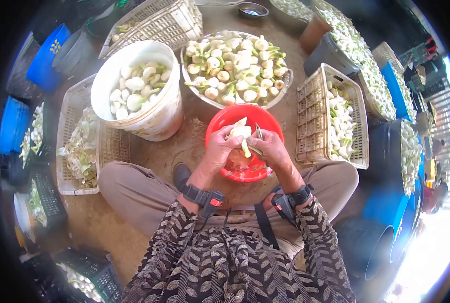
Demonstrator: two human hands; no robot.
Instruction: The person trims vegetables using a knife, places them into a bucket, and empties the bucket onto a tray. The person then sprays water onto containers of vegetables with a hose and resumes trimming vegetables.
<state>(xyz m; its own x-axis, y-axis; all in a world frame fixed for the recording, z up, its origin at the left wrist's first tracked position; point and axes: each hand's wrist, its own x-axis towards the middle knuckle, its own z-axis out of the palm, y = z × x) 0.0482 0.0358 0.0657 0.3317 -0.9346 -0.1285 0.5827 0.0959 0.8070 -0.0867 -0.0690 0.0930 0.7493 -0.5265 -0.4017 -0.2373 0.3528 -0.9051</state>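
Over a red basin [216, 171] between my legs, my left hand [219, 149] is closed on a pale bulb [241, 131] with a green stem end. My right hand [271, 147] is closed round a small knife [259, 131], its blade pointing up beside the bulb. The two hands are close together. Peelings lie in the basin under them. Just beyond stands a wide metal bowl [287, 83] heaped with bulbs and their green stems. On the left, a white bucket [157, 118] holds smooth white bulbs.
A crate of peelings [77, 191] stands at the left, a crate of bulbs [311, 123] at the right. Another crate [179, 22] is behind the bucket. Tubs and blue containers [394, 91] line the right side. A small metal dish [253, 10] lies at the top.
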